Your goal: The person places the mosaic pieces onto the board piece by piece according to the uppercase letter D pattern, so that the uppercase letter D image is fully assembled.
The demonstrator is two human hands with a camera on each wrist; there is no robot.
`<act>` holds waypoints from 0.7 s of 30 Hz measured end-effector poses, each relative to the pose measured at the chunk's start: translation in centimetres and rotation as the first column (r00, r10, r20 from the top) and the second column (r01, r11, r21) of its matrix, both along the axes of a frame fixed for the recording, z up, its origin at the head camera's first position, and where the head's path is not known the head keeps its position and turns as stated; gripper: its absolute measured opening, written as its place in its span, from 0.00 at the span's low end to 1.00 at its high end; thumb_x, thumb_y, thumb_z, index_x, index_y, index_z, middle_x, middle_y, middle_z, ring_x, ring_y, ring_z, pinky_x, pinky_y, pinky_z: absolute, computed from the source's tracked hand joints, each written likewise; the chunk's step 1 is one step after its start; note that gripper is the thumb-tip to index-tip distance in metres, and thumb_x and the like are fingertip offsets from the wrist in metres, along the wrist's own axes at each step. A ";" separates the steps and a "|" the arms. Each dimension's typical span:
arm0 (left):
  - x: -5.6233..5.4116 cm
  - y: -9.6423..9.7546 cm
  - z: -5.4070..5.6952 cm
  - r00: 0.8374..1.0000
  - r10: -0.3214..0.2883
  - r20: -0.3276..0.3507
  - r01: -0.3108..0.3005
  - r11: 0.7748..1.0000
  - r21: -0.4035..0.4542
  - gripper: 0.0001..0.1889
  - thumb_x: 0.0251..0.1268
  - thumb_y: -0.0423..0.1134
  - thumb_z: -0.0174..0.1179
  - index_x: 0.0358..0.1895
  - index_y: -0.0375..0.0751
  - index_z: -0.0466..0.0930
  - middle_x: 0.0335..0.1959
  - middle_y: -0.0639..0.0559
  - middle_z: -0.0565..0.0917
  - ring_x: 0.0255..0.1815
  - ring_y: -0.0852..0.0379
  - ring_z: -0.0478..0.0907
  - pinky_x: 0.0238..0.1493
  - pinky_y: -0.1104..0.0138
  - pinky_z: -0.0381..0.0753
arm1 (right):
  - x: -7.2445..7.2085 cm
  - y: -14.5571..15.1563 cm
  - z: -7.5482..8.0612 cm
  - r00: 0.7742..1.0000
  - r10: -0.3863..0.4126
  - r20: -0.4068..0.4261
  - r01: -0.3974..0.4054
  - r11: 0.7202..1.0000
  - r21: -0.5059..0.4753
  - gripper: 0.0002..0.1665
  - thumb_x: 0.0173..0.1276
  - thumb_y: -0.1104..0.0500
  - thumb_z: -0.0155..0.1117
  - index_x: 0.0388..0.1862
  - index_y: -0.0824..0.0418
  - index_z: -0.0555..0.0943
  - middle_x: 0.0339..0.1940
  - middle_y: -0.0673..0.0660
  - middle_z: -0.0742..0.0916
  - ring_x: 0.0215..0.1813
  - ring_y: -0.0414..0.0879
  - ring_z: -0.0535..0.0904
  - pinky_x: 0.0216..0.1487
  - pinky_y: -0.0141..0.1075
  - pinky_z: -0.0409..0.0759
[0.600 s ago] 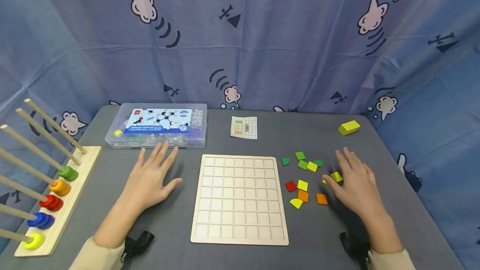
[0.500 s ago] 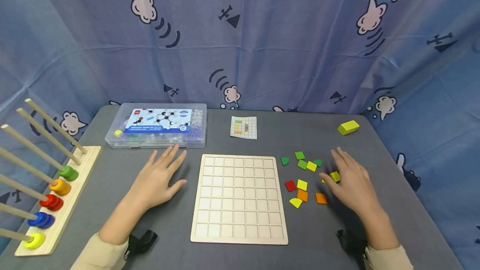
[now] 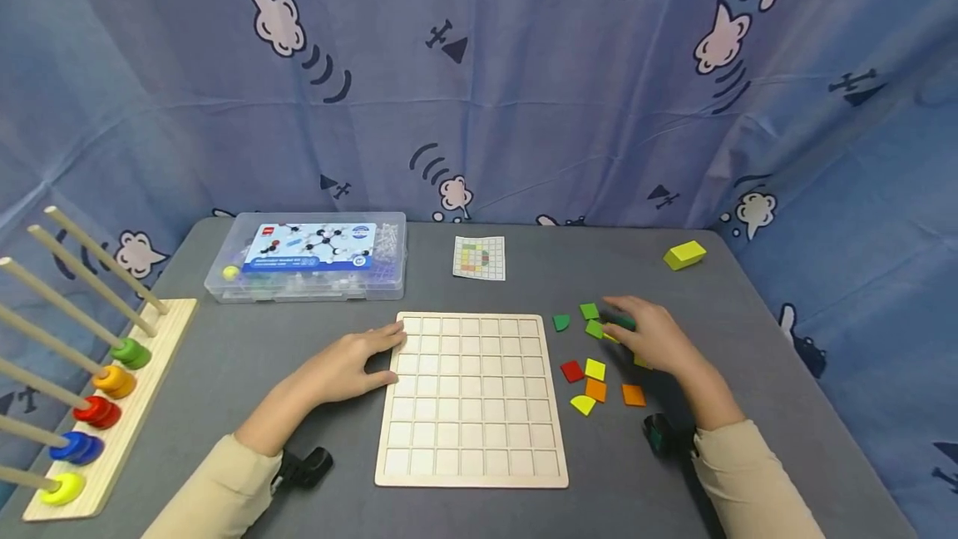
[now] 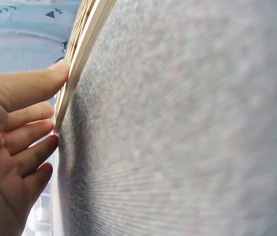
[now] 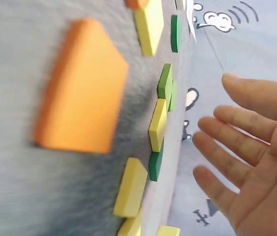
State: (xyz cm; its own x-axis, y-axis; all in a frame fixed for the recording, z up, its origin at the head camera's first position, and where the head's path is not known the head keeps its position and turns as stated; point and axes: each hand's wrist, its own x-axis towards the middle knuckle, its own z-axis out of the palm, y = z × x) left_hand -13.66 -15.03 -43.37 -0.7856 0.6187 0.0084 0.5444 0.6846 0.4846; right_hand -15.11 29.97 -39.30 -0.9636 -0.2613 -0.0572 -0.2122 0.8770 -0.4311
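My left hand point(image 3: 346, 366) is at the left edge of a pale wooden grid board point(image 3: 471, 406). Its thumb and fingertips touch the board's rim, as the left wrist view also shows, with the fingers fairly straight. To the right of the board, my right hand point(image 3: 659, 339) hovers over loose coloured tiles, fingers extended and nothing held. Near its fingertips lie a green square tile point(image 3: 589, 311) and another green tile point(image 3: 595, 328); a yellow one point(image 5: 158, 125) and a dark green one point(image 5: 156, 160) show in the right wrist view, partly covered in the head view.
A red tile point(image 3: 572, 371), orange tiles point(image 3: 633, 395) and a yellow quarter-round point(image 3: 583, 404) lie nearer me. Behind the board is a printed pattern card point(image 3: 479, 259). A clear plastic case point(image 3: 389, 273), a yellow block point(image 3: 684, 255) and a wooden peg stand point(image 3: 175, 331) surround the work area.
My left hand has moved right from the grey table to the board's left edge. My right hand has shifted left, over the green and yellow tiles. The head view has tilted slightly.
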 end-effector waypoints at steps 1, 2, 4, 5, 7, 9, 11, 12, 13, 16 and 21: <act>-0.1 0.0 0.0 1.000 -0.004 0.015 0.004 1.000 0.011 0.33 0.62 0.47 0.63 0.68 0.36 0.67 0.71 0.42 0.65 0.68 0.40 0.65 0.63 0.49 0.70 | -0.5 0.0 0.0 1.000 0.010 0.014 -0.010 1.000 -0.008 0.28 0.69 0.58 0.60 0.64 0.71 0.71 0.61 0.71 0.76 0.63 0.68 0.70 0.60 0.61 0.68; -0.2 0.0 -0.1 1.000 -0.006 0.028 0.005 1.000 0.021 0.33 0.61 0.47 0.63 0.68 0.36 0.67 0.71 0.43 0.65 0.69 0.41 0.65 0.63 0.49 0.70 | -1.0 0.1 0.0 0.999 0.021 0.030 -0.020 1.000 -0.022 0.27 0.69 0.59 0.60 0.63 0.71 0.71 0.60 0.71 0.77 0.62 0.67 0.71 0.60 0.61 0.69; -0.4 -0.1 -0.2 0.999 -0.010 0.044 0.008 0.999 0.037 0.34 0.61 0.49 0.64 0.67 0.35 0.67 0.71 0.43 0.65 0.69 0.42 0.64 0.63 0.50 0.70 | -2.0 0.2 -0.1 0.997 0.043 0.071 -0.039 0.998 -0.057 0.26 0.69 0.61 0.59 0.62 0.73 0.72 0.59 0.71 0.78 0.60 0.66 0.73 0.59 0.59 0.71; -0.5 -0.1 -0.3 0.999 -0.010 0.052 0.008 0.999 0.045 0.34 0.61 0.49 0.64 0.67 0.35 0.67 0.71 0.43 0.65 0.69 0.42 0.64 0.63 0.50 0.70 | -2.5 0.4 -0.1 0.994 0.052 0.092 -0.046 0.997 -0.068 0.25 0.69 0.62 0.59 0.62 0.74 0.72 0.58 0.71 0.79 0.59 0.65 0.74 0.58 0.58 0.72; -0.6 -0.2 -0.4 0.997 -0.002 0.074 -0.002 0.998 0.065 0.35 0.60 0.50 0.64 0.67 0.37 0.67 0.71 0.45 0.65 0.69 0.43 0.64 0.63 0.50 0.70 | -3.3 0.6 -0.3 0.989 0.070 0.131 -0.059 0.994 -0.088 0.24 0.68 0.64 0.59 0.61 0.74 0.72 0.58 0.71 0.79 0.58 0.65 0.75 0.57 0.56 0.74; -0.7 -0.3 -0.6 0.995 0.008 0.095 -0.016 0.996 0.090 0.35 0.59 0.51 0.64 0.67 0.38 0.68 0.71 0.47 0.65 0.69 0.43 0.64 0.64 0.50 0.69 | -4.0 0.8 -0.5 0.983 0.090 0.163 -0.074 0.992 -0.101 0.24 0.68 0.66 0.58 0.61 0.74 0.73 0.57 0.71 0.79 0.57 0.64 0.76 0.56 0.54 0.76; -0.8 -0.4 -0.9 0.993 0.015 0.120 -0.028 0.993 0.113 0.35 0.58 0.52 0.65 0.67 0.40 0.68 0.71 0.49 0.64 0.70 0.44 0.63 0.64 0.50 0.68 | -4.5 0.9 -0.7 0.978 0.097 0.187 -0.079 0.991 -0.104 0.23 0.67 0.67 0.59 0.60 0.73 0.74 0.57 0.71 0.79 0.57 0.64 0.76 0.55 0.53 0.77; -0.8 -0.5 -1.0 0.991 0.019 0.131 -0.035 0.992 0.122 0.35 0.58 0.52 0.65 0.67 0.41 0.68 0.71 0.50 0.64 0.70 0.44 0.63 0.65 0.49 0.68 | -4.7 0.9 -0.8 0.976 0.103 0.194 -0.083 0.991 -0.108 0.22 0.66 0.67 0.60 0.59 0.72 0.75 0.56 0.70 0.80 0.56 0.64 0.76 0.54 0.52 0.77; -0.9 -0.6 -1.1 0.990 0.022 0.137 -0.040 0.991 0.130 0.36 0.58 0.53 0.65 0.67 0.41 0.68 0.71 0.50 0.64 0.70 0.44 0.62 0.65 0.49 0.67 | -4.8 0.9 -0.8 0.975 0.106 0.197 -0.086 0.991 -0.107 0.22 0.65 0.67 0.60 0.58 0.72 0.75 0.55 0.70 0.80 0.56 0.63 0.76 0.54 0.52 0.77; -1.0 -0.7 -1.4 0.987 0.032 0.157 -0.056 0.987 0.151 0.36 0.56 0.54 0.65 0.68 0.43 0.68 0.72 0.52 0.64 0.71 0.44 0.61 0.65 0.49 0.67 | -5.2 0.6 -0.8 0.974 0.090 0.208 -0.071 0.993 -0.096 0.21 0.63 0.68 0.63 0.56 0.71 0.78 0.52 0.69 0.81 0.53 0.62 0.77 0.52 0.51 0.78; -0.9 -0.8 -1.6 0.985 0.040 0.169 -0.072 0.979 0.191 0.36 0.55 0.53 0.66 0.67 0.43 0.68 0.71 0.53 0.65 0.71 0.45 0.61 0.65 0.49 0.67 | -5.6 0.2 -1.0 0.980 0.058 0.192 -0.046 0.997 -0.069 0.18 0.61 0.70 0.64 0.51 0.69 0.80 0.47 0.66 0.81 0.50 0.60 0.77 0.49 0.49 0.79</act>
State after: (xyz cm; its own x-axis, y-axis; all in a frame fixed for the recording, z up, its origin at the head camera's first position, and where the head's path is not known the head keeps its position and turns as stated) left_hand -14.54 -15.84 -44.93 -0.8196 0.5728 -0.0070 0.4099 0.5950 0.6913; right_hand -20.68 30.19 -40.33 -0.9208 -0.3200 -0.2232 -0.1639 0.8365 -0.5229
